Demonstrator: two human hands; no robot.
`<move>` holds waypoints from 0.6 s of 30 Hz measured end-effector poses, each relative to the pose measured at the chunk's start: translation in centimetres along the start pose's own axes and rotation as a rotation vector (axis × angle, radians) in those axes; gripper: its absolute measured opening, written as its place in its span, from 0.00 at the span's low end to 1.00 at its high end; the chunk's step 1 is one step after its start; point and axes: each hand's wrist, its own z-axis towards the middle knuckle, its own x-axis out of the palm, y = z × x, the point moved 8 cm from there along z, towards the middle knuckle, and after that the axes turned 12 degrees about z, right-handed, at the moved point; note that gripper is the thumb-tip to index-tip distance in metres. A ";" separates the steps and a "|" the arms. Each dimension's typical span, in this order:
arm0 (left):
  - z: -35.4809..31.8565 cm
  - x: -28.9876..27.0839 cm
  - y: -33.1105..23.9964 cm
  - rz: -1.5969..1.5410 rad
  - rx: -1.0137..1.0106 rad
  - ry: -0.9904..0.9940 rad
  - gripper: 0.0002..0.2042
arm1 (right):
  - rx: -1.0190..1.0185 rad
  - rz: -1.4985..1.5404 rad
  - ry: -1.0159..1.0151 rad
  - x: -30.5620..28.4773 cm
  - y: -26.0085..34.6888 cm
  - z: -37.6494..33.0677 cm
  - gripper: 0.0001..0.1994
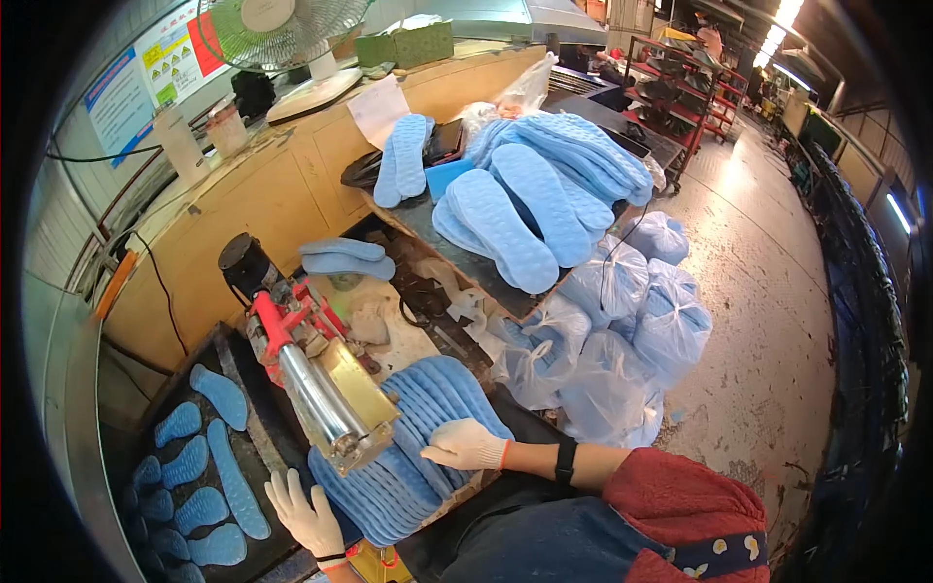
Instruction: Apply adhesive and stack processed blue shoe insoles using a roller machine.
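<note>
My left hand (306, 512), in a white glove, hangs with fingers spread and nothing in them, over the dark board's edge beside a row of blue insoles (374, 494). My right hand (466, 446), also gloved, rests with its fingers drawn together against a second row of blue insoles (442, 394). What those fingers hold, if anything, is hidden. Between the rows and the far side stands a machine with a red frame and a shiny metal roller (326, 394). Loose blue insole pieces (233, 476) lie on the dark board (255, 428) at left.
A dark table (418, 219) beyond carries a heap of blue insoles (573, 165). Tied clear bags (622, 369) of blue pieces crowd the floor at its right. A fan (277, 29) stands on the wooden bench (292, 185). Red shelf racks (671, 97) line the aisle.
</note>
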 end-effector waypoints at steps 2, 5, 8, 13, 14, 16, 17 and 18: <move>0.0 1.0 0.1 0.020 -0.016 0.079 0.20 | -0.013 -0.007 0.010 0.0 -0.1 0.1 0.24; -0.1 2.2 0.0 0.059 -0.023 0.155 0.21 | -0.057 0.012 0.026 -0.4 0.0 0.5 0.23; 0.3 1.8 0.3 0.030 -0.043 0.139 0.23 | -0.134 0.019 0.073 -0.2 -0.1 1.0 0.20; 1.6 0.9 0.2 -0.052 -0.061 0.147 0.26 | -0.190 -0.034 0.145 0.7 0.3 1.1 0.13; 2.3 0.9 0.1 -0.049 -0.047 0.180 0.27 | -0.173 -0.019 0.165 0.8 0.2 0.8 0.13; 2.9 0.8 0.3 -0.053 -0.035 0.202 0.28 | -0.193 0.020 0.241 1.7 0.8 0.9 0.12; 2.6 0.9 0.5 -0.063 -0.021 0.198 0.29 | -0.110 -0.059 0.264 2.0 0.5 0.7 0.12; 2.1 1.1 0.8 -0.027 -0.004 0.189 0.29 | -0.020 -0.147 0.272 2.1 0.2 0.7 0.12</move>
